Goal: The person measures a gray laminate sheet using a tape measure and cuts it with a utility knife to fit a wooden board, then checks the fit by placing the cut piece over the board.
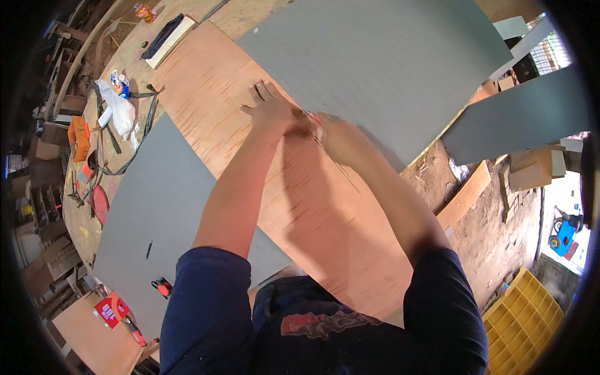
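A long plywood panel crosses the middle between two grey sheets. My left hand lies on the plywood with its fingers spread, pressing near the panel's right edge. Just right of it, my right hand is closed on a small red tool, perhaps a cutter, at that edge; its tip is hidden. A thin strip runs along the edge below that hand. A black marker and a black-and-red tape measure lie on the left grey sheet.
Straps, a plastic bag, an orange pouch and a red disc lie at left. Board offcuts, another grey panel and a yellow crate are at right. A red hand tool is lower left.
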Motion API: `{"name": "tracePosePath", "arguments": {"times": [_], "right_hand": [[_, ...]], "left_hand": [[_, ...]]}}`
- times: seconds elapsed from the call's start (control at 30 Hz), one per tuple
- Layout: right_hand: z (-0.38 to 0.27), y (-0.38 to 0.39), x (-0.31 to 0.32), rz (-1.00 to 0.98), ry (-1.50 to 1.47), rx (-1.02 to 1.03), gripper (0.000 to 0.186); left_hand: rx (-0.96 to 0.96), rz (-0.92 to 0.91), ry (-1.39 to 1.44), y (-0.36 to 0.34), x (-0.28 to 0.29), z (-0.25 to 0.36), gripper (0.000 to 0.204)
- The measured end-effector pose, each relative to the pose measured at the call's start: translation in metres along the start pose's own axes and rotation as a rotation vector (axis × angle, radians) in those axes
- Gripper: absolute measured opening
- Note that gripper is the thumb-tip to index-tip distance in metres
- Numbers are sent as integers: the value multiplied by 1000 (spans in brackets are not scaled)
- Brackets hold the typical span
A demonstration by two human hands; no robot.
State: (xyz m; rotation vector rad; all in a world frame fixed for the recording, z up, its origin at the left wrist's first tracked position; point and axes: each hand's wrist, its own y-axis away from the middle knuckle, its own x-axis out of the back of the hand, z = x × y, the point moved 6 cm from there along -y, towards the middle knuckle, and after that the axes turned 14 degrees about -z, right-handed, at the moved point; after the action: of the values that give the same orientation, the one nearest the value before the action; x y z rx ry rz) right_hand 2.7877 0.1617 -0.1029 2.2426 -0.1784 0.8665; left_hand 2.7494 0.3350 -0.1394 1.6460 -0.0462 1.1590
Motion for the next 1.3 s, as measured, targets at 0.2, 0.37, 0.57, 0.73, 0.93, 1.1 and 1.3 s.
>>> {"name": "tracePosePath", "arguments": {"times": [0.2,0.37,0.57,0.73,0.93,1.1,1.3], "right_hand": [[45,86,-34,-20,42,-89,45],[73,141,-55,112,53,-1,47],[78,203,-53,-209,-134,-315,42],[189,285,-109,-285,190,-110,42],[96,221,-11,26,-200,-208,45],[-6,31,48,155,-174,-8,37],[-76,-192,92,263,-79,132,39]], "left_hand": [[41,-100,-65,36,15,15,145],[16,-77,-31,29,7,12,163],[30,-56,10,17,0,7,158],[-20,-83,-29,27,4,24,152],[17,-73,-49,23,11,4,156],[33,-75,-22,23,12,-7,161],[-51,-39,13,26,12,8,155]]}}
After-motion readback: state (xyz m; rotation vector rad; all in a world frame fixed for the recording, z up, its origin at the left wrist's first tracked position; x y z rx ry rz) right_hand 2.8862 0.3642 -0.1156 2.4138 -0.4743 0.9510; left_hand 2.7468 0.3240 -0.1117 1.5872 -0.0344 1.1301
